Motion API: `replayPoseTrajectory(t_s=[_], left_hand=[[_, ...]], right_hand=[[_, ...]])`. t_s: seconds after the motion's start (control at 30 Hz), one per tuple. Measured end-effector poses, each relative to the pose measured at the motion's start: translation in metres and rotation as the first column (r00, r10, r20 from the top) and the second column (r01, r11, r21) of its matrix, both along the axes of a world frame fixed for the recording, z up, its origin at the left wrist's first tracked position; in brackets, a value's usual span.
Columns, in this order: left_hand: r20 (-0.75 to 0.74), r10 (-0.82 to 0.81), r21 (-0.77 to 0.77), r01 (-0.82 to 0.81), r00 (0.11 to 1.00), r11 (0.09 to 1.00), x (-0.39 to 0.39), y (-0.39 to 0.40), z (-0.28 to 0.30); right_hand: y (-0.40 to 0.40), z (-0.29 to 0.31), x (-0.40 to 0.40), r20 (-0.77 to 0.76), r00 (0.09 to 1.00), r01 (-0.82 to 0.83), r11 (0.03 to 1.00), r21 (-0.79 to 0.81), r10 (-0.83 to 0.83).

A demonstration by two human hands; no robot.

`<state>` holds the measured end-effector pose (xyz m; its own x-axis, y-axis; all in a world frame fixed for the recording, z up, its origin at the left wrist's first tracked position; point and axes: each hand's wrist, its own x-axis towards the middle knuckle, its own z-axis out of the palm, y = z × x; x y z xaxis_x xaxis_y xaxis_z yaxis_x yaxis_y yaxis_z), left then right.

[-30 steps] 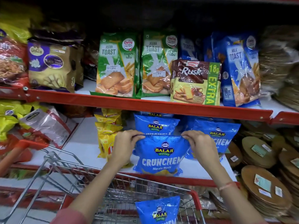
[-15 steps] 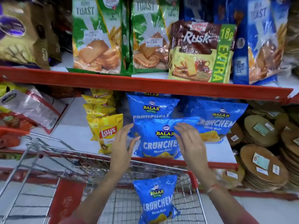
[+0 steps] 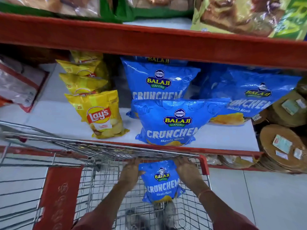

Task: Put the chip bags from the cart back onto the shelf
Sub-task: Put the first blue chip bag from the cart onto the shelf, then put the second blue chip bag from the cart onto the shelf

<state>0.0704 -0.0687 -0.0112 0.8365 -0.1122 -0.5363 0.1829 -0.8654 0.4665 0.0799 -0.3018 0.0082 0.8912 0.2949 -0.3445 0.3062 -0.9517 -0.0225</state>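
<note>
Both hands down inside the silver wire cart (image 3: 106,165), left hand (image 3: 131,171) and right hand (image 3: 186,170) pressing the top corners of a glossy blue Balaji chip bag (image 3: 162,181), fingers curled onto it. Best lifted evenly by the sealed edge, clear of the cart rim. Half a second earlier: both open over the blue bag on the white shelf (image 3: 224,138), now released there.

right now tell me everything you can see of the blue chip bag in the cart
The blue chip bag is a glossy, puffed plastic pack printed with a Balaji Wafers logo, white "Crunchem" lettering, "Masala Masti" below and yellow chips at its bottom edge. It stands roughly upright, face to the camera, inside the wire cart near its front right corner. The left hand grips its upper left edge and the right hand its upper right side.
</note>
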Motion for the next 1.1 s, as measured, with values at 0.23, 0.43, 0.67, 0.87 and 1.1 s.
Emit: replayPoseTrajectory(t_s=[0.23,0.43,0.67,0.87,1.1], left_hand=[[-0.128,0.054,0.016,-0.052,0.99,0.998,-0.015,-0.008,-0.019],[-0.051,0.112,-0.009,-0.113,0.992,0.994,-0.052,-0.012,0.006],[0.185,0.125,-0.08,-0.112,0.975,0.99,-0.067,-0.023,0.095],[0.506,0.105,-0.253,0.031,0.856,0.967,-0.059,-0.037,0.189],[0.814,0.029,-0.2,0.232,0.581,0.952,-0.012,-0.087,0.275]], right_hand=[[0.003,-0.006,-0.005,-0.127,0.986,0.108,0.994,-0.03,-0.111],[-0.006,0.016,-0.031,-0.233,0.965,0.101,0.991,-0.087,-0.119],[-0.033,0.082,-0.078,-0.074,0.985,0.152,0.988,-0.016,-0.153],[-0.063,0.181,-0.087,0.24,0.939,0.215,0.966,0.144,-0.245],[-0.118,0.257,-0.065,0.576,0.745,0.067,0.898,0.435,-0.335]])
